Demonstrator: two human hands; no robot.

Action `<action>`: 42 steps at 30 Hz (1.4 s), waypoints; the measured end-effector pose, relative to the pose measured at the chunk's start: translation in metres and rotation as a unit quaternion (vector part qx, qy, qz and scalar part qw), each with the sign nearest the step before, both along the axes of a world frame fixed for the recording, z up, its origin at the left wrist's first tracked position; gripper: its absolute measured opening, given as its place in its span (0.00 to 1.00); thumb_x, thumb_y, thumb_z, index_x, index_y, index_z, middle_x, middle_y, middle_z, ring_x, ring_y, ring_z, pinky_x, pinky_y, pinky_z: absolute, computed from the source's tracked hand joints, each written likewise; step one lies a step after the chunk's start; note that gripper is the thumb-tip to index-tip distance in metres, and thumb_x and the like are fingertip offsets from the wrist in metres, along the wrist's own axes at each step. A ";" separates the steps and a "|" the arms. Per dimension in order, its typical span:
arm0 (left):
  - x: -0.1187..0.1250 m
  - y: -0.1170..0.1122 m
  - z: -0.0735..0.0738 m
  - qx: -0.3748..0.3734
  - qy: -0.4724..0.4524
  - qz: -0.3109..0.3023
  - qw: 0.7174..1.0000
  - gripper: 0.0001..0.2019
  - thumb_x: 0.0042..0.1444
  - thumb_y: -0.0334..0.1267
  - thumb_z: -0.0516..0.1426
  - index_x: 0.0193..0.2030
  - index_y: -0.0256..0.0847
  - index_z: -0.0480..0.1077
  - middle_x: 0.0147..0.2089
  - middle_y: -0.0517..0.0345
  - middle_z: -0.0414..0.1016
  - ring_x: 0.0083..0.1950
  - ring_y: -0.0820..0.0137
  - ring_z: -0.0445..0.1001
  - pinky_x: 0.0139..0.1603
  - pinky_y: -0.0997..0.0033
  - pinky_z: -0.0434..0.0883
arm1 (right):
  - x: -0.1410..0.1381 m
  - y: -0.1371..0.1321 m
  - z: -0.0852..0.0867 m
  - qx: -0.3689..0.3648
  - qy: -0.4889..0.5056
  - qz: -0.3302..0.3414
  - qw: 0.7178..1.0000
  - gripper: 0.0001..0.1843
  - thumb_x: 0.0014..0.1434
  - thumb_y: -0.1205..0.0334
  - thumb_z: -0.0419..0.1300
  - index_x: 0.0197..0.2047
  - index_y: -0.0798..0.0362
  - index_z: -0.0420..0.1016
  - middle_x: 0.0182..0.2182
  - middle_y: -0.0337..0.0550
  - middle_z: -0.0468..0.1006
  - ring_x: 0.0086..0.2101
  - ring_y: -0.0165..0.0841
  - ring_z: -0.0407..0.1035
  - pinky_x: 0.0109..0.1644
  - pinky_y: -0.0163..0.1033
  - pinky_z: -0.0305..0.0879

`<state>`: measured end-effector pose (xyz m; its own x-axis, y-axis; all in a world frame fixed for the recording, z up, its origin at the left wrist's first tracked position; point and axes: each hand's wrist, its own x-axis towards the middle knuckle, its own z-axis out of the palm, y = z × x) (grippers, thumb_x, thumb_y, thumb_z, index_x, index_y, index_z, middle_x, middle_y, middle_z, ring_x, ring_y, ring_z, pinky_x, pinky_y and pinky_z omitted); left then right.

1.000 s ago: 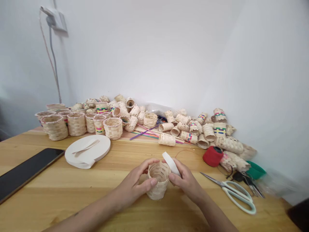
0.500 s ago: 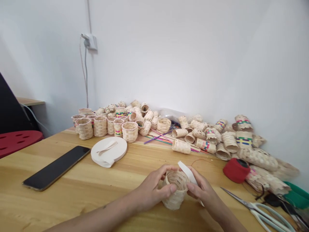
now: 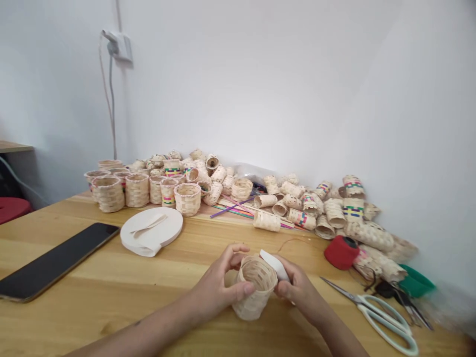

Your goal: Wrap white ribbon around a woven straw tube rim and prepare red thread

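1. At far left, my phone point(image 3: 59, 260) lies on the tabletop point(image 3: 186, 258), with rimmed baskets point(image 3: 137, 192) standing behind it.
2. Next is the flat roll of white tape point(image 3: 169, 225), a loose piece on top.
3. My left hand point(image 3: 219, 277) curves around the left side of the woven basket point(image 3: 253, 302), thumb on the near rim; I can't tell how firmly the fingers press.
4. The basket sits between my 2 hands, mouth up and slightly tilted; whether its base touches the tabletop, I can't tell.
5. The white strip point(image 3: 274, 264) stands against the rim's right side, pinched by my right hand point(image 3: 297, 285).
6. I judge the step in hand as fitting strip to rim. The next move calls for a steady left hold while the right keeps the strip level with the edge.
7. Further right are the red thread spool point(image 3: 340, 253) and scissors point(image 3: 366, 301), both untouched.
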<state>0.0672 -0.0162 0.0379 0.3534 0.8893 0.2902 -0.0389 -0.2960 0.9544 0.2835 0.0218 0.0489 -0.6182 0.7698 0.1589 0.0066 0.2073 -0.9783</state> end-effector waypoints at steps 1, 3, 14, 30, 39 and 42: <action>-0.001 0.001 0.000 -0.001 -0.001 -0.005 1.000 0.31 0.50 0.52 0.61 0.55 0.41 0.56 0.54 0.46 0.71 0.56 0.58 0.68 0.56 0.59 0.61 | 0.000 0.000 -0.001 0.000 0.002 -0.002 1.000 0.40 0.45 0.35 0.64 0.54 0.52 0.71 0.38 0.44 0.75 0.37 0.37 0.66 0.41 0.37 0.63; -0.002 0.002 -0.001 0.003 0.002 -0.015 1.000 0.29 0.50 0.54 0.61 0.52 0.40 0.60 0.53 0.46 0.72 0.54 0.57 0.69 0.55 0.59 0.62 | 0.000 0.001 -0.004 -0.011 0.007 -0.014 1.000 0.40 0.44 0.35 0.64 0.53 0.53 0.71 0.33 0.42 0.73 0.31 0.32 0.64 0.35 0.34 0.61; -0.002 0.012 -0.005 -0.149 -0.131 -0.018 0.980 0.25 0.57 0.51 0.56 0.59 0.43 0.64 0.61 0.50 0.67 0.63 0.59 0.63 0.63 0.58 0.58 | -0.002 0.006 0.003 -0.060 0.102 -0.218 0.969 0.28 0.54 0.50 0.62 0.56 0.52 0.67 0.19 0.32 0.65 0.18 0.23 0.48 0.21 0.29 0.40; -0.002 0.006 -0.006 -0.101 -0.048 -0.021 0.994 0.29 0.57 0.55 0.54 0.63 0.46 0.60 0.63 0.50 0.63 0.64 0.55 0.59 0.63 0.55 0.56 | -0.002 -0.009 0.009 0.233 -0.068 -0.104 0.964 0.09 0.58 0.53 0.61 0.35 0.48 0.80 0.27 0.40 0.76 0.29 0.33 0.68 0.34 0.35 0.62; 0.007 0.003 -0.003 -0.127 -0.131 -0.077 0.980 0.36 0.49 0.50 0.63 0.63 0.43 0.56 0.50 0.52 0.71 0.53 0.60 0.68 0.53 0.63 0.63 | -0.003 -0.013 0.013 0.324 -0.105 -0.081 0.937 0.16 0.62 0.51 0.56 0.31 0.50 0.79 0.21 0.39 0.70 0.26 0.32 0.63 0.30 0.35 0.56; 0.006 0.003 -0.004 -0.136 -0.138 -0.095 0.977 0.34 0.52 0.47 0.62 0.63 0.44 0.55 0.50 0.53 0.71 0.52 0.62 0.68 0.53 0.65 0.63 | -0.002 -0.012 0.014 0.329 -0.127 -0.070 0.933 0.16 0.63 0.51 0.56 0.30 0.50 0.78 0.22 0.38 0.68 0.26 0.32 0.62 0.29 0.34 0.55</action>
<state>0.0732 -0.0133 0.0340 0.4605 0.8730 0.1605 -0.3354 0.0037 0.9421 0.2816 0.0096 0.0627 -0.6003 0.6335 0.4882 0.2930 0.7421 -0.6028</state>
